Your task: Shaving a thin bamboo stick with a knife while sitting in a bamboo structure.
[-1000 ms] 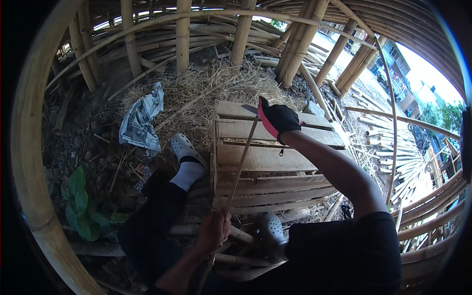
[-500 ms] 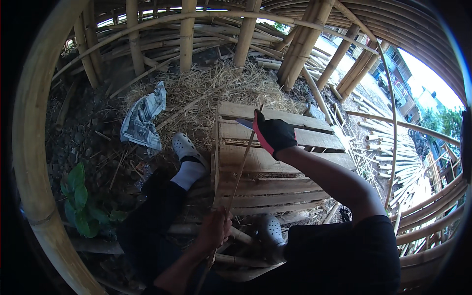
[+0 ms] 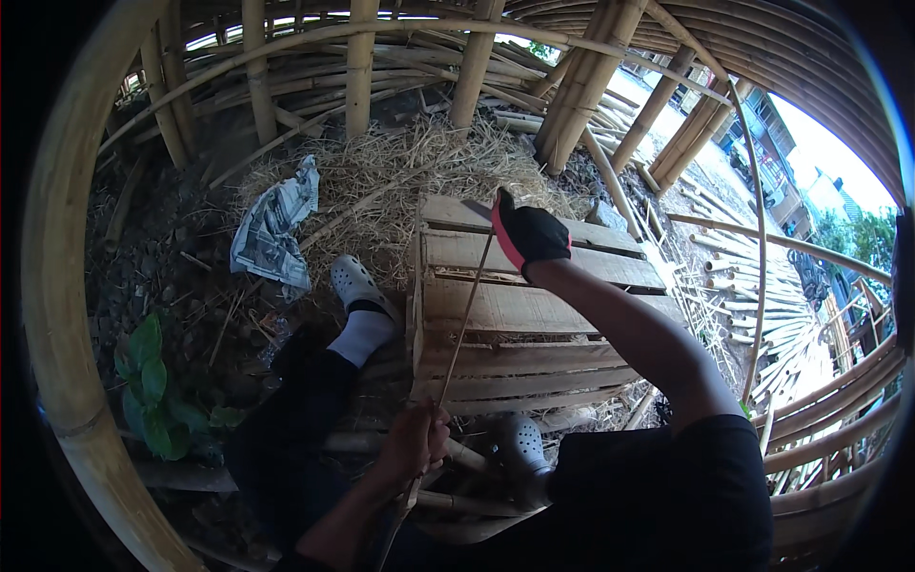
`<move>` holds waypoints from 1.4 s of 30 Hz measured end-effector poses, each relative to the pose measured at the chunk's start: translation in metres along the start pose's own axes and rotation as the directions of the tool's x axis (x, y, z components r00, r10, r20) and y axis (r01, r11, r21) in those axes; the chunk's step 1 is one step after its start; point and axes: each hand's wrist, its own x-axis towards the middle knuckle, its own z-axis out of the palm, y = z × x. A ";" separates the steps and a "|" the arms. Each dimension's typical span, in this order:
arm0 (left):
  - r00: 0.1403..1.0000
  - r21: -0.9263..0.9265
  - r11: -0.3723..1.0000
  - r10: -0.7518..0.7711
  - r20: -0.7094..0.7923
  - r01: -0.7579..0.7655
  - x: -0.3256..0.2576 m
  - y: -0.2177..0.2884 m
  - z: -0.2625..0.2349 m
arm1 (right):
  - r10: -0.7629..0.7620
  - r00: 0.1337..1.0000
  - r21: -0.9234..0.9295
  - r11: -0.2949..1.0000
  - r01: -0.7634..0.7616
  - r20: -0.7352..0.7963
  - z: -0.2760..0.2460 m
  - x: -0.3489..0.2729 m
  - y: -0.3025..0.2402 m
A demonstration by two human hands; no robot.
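Note:
My bare left hand [image 3: 416, 440] is closed around a thin bamboo strip [image 3: 465, 329] near the bottom middle. The strip slants up and away to my right hand [image 3: 532, 236], which wears a black and red glove. Those gloved fingers are wrapped round a knife, its handle hidden in the grip. The knife's blade [image 3: 477, 209] sticks out to the left, close to the strip's far end; whether the edge touches it I cannot tell. Beneath both lies a slatted wooden crate [image 3: 496, 307], between my feet.
Crumpled newspaper [image 3: 276, 229] lies left of the crate, beside dry straw shavings [image 3: 400, 176]. A leafy green plant [image 3: 152, 386] grows at the lower left. Bamboo posts [image 3: 360, 71] and a thick curved pole [image 3: 62, 315] surround me. Cut bamboo lengths [image 3: 748, 286] spread over the ground at right.
My right hand has shifted slightly up and left, and the blade's angle has changed. The strip's far end no longer shows above the glove. My left hand keeps its grip.

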 end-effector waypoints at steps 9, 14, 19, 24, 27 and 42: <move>0.994 -0.086 0.991 -0.106 0.007 0.106 0.004 -0.001 -0.007 | -0.081 0.995 -0.049 0.996 0.078 -0.056 0.020 -0.019 -0.006; 0.998 -0.055 0.997 -0.057 0.021 0.059 0.007 -0.004 -0.003 | 0.036 0.999 -0.010 0.999 -0.036 -0.040 -0.009 0.012 -0.003; 0.994 -0.068 0.992 -0.104 0.031 0.106 0.007 0.000 -0.006 | -0.059 0.998 -0.044 0.997 0.060 0.037 0.005 -0.015 -0.004; 0.993 -0.054 0.992 -0.116 0.011 0.116 0.006 0.002 -0.003 | -0.018 1.000 -0.041 0.999 0.019 0.012 0.009 -0.015 -0.009; 0.990 -0.056 0.989 -0.141 -0.013 0.140 0.006 0.000 -0.004 | -0.047 0.998 -0.069 0.996 0.050 0.037 0.003 -0.015 -0.011; 0.995 -0.011 0.995 -0.103 -0.001 0.103 0.001 0.003 -0.002 | -0.057 0.995 -0.070 0.996 0.062 0.077 0.011 -0.035 -0.011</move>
